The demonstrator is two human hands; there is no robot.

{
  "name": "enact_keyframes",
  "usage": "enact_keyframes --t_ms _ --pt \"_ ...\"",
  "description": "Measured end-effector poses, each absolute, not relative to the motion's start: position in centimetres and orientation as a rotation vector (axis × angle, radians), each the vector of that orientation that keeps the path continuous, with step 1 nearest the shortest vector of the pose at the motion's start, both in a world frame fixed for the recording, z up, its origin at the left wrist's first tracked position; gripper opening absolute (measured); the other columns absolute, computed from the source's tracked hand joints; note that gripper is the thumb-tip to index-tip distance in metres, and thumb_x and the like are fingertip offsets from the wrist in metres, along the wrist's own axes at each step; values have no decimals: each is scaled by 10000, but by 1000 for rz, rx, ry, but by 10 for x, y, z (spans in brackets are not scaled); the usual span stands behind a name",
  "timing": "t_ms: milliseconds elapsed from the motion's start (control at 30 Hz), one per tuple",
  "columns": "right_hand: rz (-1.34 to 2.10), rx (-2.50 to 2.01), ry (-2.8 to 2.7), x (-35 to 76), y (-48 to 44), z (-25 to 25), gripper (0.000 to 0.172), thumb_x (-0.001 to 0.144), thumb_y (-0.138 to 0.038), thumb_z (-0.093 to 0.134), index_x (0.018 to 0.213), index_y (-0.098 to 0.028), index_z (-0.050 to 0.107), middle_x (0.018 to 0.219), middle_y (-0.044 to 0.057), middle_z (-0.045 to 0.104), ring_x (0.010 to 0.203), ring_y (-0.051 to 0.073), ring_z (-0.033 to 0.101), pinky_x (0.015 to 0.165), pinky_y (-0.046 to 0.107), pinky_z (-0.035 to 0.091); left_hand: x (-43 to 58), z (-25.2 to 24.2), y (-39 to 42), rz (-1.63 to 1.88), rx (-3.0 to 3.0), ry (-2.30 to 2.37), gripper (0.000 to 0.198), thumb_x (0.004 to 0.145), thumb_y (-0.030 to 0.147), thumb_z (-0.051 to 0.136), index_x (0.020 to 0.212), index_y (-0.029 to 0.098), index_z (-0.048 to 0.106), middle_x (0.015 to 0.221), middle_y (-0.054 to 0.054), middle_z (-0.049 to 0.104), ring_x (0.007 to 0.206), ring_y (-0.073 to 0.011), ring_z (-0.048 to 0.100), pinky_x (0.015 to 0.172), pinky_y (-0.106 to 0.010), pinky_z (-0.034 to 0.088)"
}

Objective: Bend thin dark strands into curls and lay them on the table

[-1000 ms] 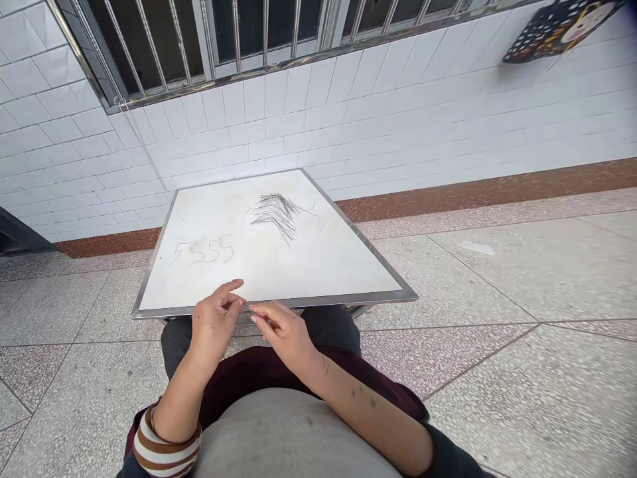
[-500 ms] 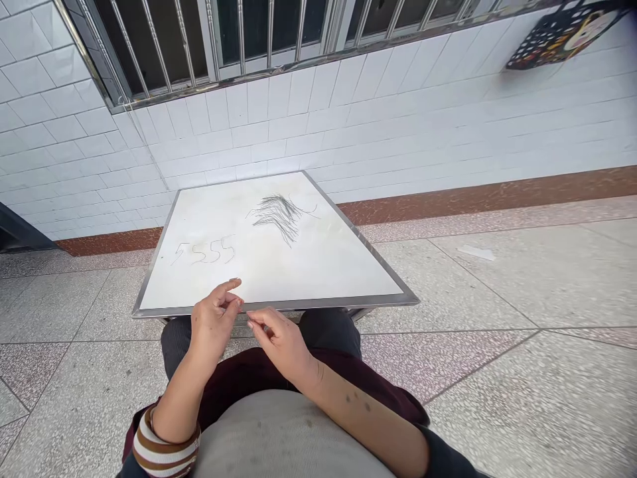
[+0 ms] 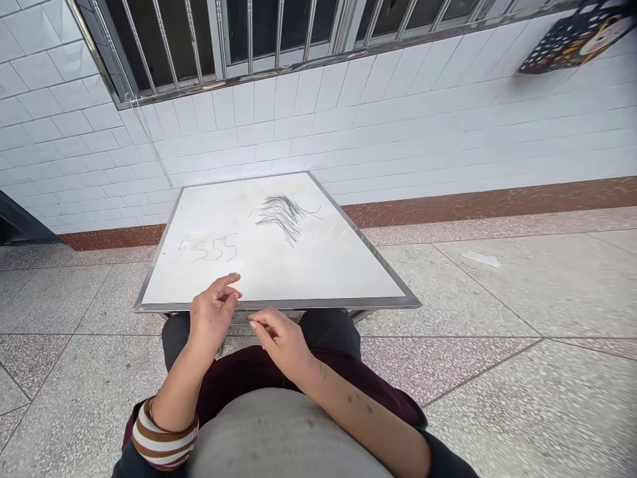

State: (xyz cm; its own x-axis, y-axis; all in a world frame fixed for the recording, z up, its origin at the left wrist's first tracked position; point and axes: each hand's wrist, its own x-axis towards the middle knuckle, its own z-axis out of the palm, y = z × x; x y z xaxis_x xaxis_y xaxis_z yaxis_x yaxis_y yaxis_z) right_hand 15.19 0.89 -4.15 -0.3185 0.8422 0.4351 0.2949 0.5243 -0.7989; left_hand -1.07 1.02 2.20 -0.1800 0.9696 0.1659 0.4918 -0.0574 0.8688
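My left hand (image 3: 212, 322) is closed in a pinch at the near edge of the white-topped table (image 3: 328, 272), with its index finger stretched out. Opposite it, my right hand (image 3: 283, 342) also pinches with thumb and forefinger. A thin strand (image 3: 245, 309), which looks like fine wire or thread, runs between the two pinches. Farther back on the tabletop lies a loose pile of dark thin strands (image 3: 279, 211), fanned out and bent. To its left, several bent strands (image 3: 229, 247) form a row of curved, digit-like shapes.
A metal rim edges the table, which stands close to a white tiled wall (image 3: 259, 143). Window bars (image 3: 279, 33) are above, and a patterned bag (image 3: 572, 40) hangs at upper right. A white scrap (image 3: 480, 258) lies on the speckled floor (image 3: 478, 292).
My hands have moved slightly apart, and the thin strand between them now shows more clearly. The whole view has shifted a little; the strands on the table lie as before.
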Motion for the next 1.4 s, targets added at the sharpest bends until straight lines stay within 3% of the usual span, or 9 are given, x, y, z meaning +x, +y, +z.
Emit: enact_keyframes --t_ms 300,467,667,800,900,1033,1100,1200,1400 --pt "1265 -946 -1691 153 12 -38 160 892 -331 524 865 -208 622 685 -18 566 497 92 531 432 203 508 -14 24 14 1122 1558 1737 333 816 156 552 1109 255 677 828 11 739 714 -141 692 718 -258 500" --pt "1087 -981 -1781 151 12 -44 159 893 -322 523 900 -219 644 803 18 632 536 107 564 425 217 504 -15 25 13 1139 1572 1734 321 823 158 547 1100 256 674 808 19 731 726 -143 691 708 -253 497" --pt "718 -939 -2039 152 13 -42 187 943 -252 461 874 -232 634 800 26 651 717 160 610 654 282 512 -15 25 9 1108 1626 1740 342 824 136 535 1101 279 676 788 33 725 752 -138 680 710 -243 482" --pt "648 -927 -2075 154 13 -38 191 954 -239 442 877 -229 616 793 26 642 723 164 604 663 281 490 -13 28 8 1103 1635 1734 324 840 144 540 1107 273 670 802 27 727 749 -137 678 707 -245 477" --pt "701 -965 -1987 154 13 -38 172 940 -233 457 842 -234 598 769 12 624 656 148 585 611 264 483 -16 35 5 1162 1685 1701 347 861 216 572 1200 269 625 933 -16 729 873 -172 669 703 -256 484" --pt "739 -1027 -1842 153 13 -35 137 884 -192 499 785 -233 584 755 0 614 617 134 574 551 239 468 -30 35 -3 1560 1568 1750 666 798 311 688 1405 294 413 1218 -77 618 1136 -226 563 853 -320 488" --pt "716 -1027 -1828 152 13 -34 134 873 -178 501 783 -231 585 746 -4 609 620 131 570 554 233 461 -33 24 -6 1726 1361 1660 729 763 294 721 1408 269 384 1159 -78 611 1051 -194 587 895 -335 478" --pt "638 -1011 -1880 149 15 -33 139 876 -164 500 782 -224 583 722 -8 599 632 130 562 582 235 445 -23 1 -10 1537 1065 1388 575 737 281 743 1263 192 525 900 -30 640 834 -141 610 815 -292 493" --pt "498 -1005 -1985 145 17 -36 166 908 -166 493 772 -213 574 677 -16 571 603 126 526 570 240 406 10 -25 -12 1516 793 1118 476 686 258 801 1124 181 632 739 29 625 724 -99 587 801 -262 480"
